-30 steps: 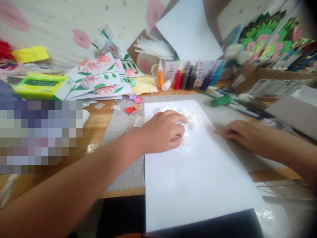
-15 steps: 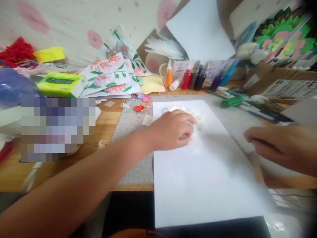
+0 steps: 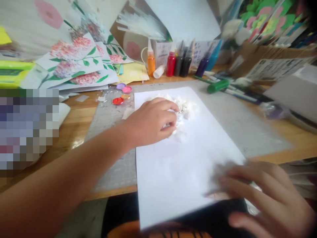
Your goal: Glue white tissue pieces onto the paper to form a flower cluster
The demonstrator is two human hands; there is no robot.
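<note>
White petal-like cluster point(image 3: 187, 108): on far half of white sheet point(image 3: 173, 175), whose long axis runs near to far | left hand point(image 3: 160, 119), nearer: curled over cluster (grip hidden, cannot tell) | right hand point(image 3: 264, 195): spread wide, at sheet's near right corner | cutting mat point(image 3: 237, 122): under sheet's far part

- No word, brand or number can be read.
- At right, a cardboard box point(image 3: 255, 54) carries a white label point(image 3: 273, 68), its dark print blurred beyond reading.
- Behind a row of bottles point(image 3: 171, 64), a pale upright surface point(image 3: 160, 51) bears dark marks resembling handwriting, illegible.
- At left, a yellow-green packet point(image 3: 16, 65) shows a dark green panel point(image 3: 10, 72), its markings indecipherable.
- Faint marks dot the gray mat's point(image 3: 158, 85) far edge, unreadable.
</note>
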